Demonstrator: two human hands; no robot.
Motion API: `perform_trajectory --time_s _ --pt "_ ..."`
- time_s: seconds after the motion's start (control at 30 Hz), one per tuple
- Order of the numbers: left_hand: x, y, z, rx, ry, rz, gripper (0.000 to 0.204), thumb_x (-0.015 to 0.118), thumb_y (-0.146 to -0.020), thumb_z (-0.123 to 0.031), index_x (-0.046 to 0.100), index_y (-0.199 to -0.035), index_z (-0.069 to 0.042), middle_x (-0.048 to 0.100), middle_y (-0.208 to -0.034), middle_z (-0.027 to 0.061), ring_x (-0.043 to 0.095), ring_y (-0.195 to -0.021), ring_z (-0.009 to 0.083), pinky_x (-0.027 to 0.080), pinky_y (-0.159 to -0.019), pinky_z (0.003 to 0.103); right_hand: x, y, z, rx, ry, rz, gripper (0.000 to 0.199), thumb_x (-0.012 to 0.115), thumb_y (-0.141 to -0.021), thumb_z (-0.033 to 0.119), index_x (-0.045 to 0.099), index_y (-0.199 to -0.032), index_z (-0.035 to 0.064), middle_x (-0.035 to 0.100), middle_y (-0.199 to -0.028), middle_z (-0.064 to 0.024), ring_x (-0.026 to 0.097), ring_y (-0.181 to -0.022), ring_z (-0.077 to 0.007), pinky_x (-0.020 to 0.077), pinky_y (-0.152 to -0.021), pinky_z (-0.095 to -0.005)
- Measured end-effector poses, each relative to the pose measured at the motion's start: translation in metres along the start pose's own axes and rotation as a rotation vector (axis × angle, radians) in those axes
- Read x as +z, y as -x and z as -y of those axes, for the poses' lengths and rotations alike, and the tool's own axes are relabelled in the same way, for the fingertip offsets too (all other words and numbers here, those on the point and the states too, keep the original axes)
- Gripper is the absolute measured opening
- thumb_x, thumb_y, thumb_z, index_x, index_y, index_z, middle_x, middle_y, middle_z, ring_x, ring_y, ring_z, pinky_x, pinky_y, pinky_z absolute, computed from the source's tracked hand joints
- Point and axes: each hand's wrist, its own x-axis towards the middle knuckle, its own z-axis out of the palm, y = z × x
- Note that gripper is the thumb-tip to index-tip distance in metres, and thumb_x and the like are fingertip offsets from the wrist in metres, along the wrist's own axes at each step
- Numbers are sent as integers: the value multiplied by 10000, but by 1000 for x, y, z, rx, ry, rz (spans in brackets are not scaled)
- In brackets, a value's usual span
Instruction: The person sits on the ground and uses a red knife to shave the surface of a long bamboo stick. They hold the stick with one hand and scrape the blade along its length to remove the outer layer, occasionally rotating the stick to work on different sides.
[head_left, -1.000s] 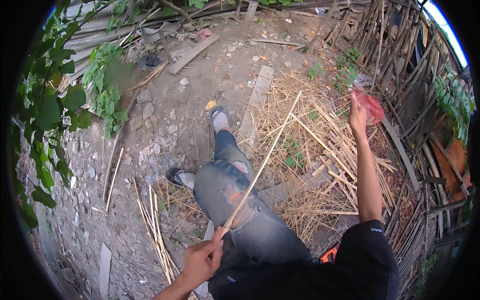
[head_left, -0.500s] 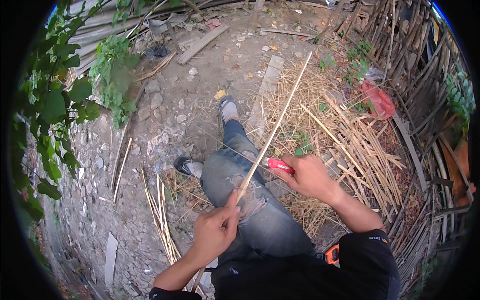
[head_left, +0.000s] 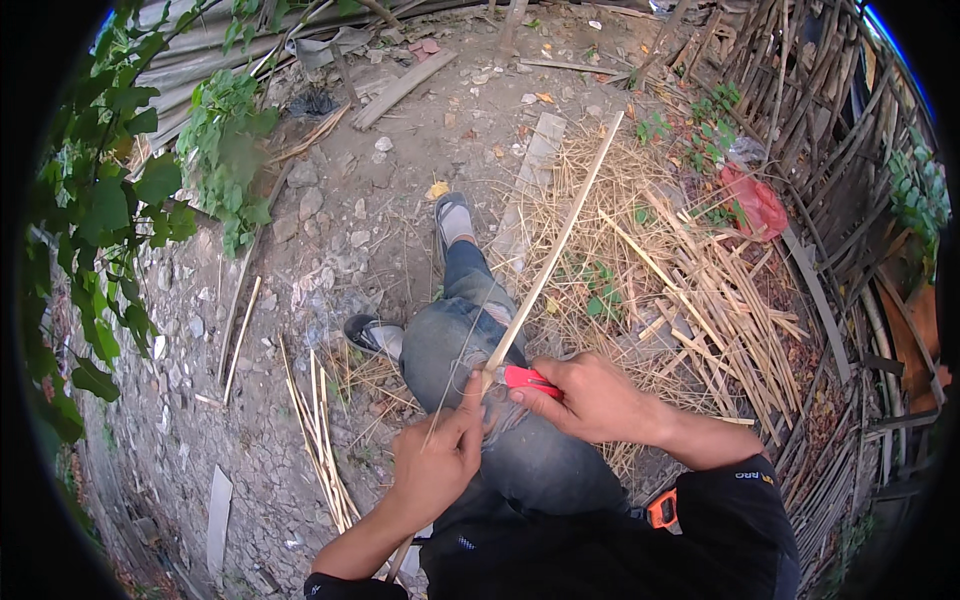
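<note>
Strip (head_left: pixel 557 240) in left hand (head_left: pixel 438 462) slants forward, just beside right hand (head_left: pixel 602 402).

The tool handle (head_left: pixel 525 379) is smooth plastic — the strip (head_left: pixel 556 241), matt wood.

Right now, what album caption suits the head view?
Left hand holding a strip, right hand a red knife, over worn jeans.
</note>
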Motion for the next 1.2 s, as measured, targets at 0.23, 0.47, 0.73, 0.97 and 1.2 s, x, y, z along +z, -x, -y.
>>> perform_trajectory --time_s 0.23,0.47,0.73,0.97,1.2 --pt "-2 5 -1 21 -170 9 540 733 -911 -193 614 -1432 -119 569 -599 47 603 -458 234 461 -435 403 -1 -9 5 64 38 42 483 593 -1018 452 650 -895 -12 637 -630 -256 658 -643 -492 517 -598 -570" --pt "-3 9 -8 2 -261 51 553 729 -921 -228 601 -1447 -119 542 -611 39 590 -447 232 458 -422 401 2 -9 3 65 36 47 476 600 -1011 462 677 -908 4 634 -626 -253 658 -638 -483 525 -601 -550" --pt "-7 14 3 26 -239 66 579 725 -880 -142 602 -1445 -106 544 -629 39 585 -452 222 459 -423 393 -12 -43 -67 220 149 -361 480 564 -1041 456 710 -979 3 609 -580 -203 631 -523 -394 496 -555 -507" --pt "-22 51 20 61 -160 101 619 741 -804 -94 633 -1414 -99 544 -616 16 554 -442 193 449 -426 363 -176 25 -353 802 306 -943 750 465 -1015 620 680 -861 -81 666 -769 -298 694 -829 -451 495 -794 -511" --pt "-15 41 19 85 -120 98 601 746 -796 -67 646 -1389 -70 542 -589 27 556 -450 189 445 -436 353 -147 16 -251 535 -750 -625 485 552 -1062 471 511 -704 147 426 -577 63 341 -458 -35 216 -454 -248"
